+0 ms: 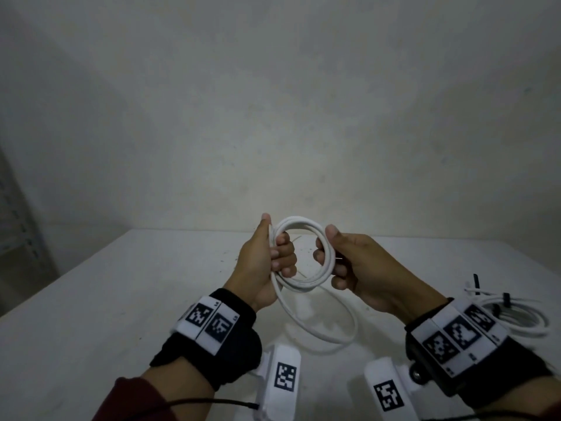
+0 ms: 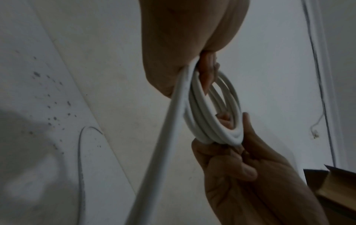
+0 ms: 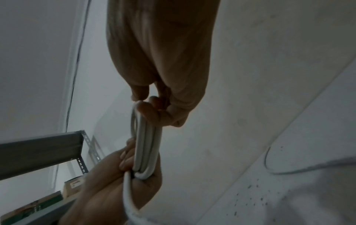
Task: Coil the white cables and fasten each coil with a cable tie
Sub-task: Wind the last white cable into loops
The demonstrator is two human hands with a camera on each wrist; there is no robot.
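Observation:
A white cable coil [image 1: 299, 223] of several turns is held upright above the white table [image 1: 106, 299]. My left hand [image 1: 274, 240] grips its left side, thumb up and fingers curled through the ring. My right hand [image 1: 328, 247] grips the right side the same way. The cable's loose tail [image 1: 337, 340] hangs from the coil in a wide loop onto the table. In the left wrist view the coil [image 2: 210, 121] spans between my left hand [image 2: 194, 65] and right hand [image 2: 237, 164]. The right wrist view shows the coil [image 3: 147, 149] edge-on, with my right hand [image 3: 154, 109] gripping its upper end.
A coiled white cable with black ties [image 1: 522, 319] lies at the table's right edge. A thin dark strip [image 2: 80, 152] lies on the table beyond the hands. A metal shelf [image 3: 38, 152] stands to the left, a cardboard box [image 2: 339, 191] to the right.

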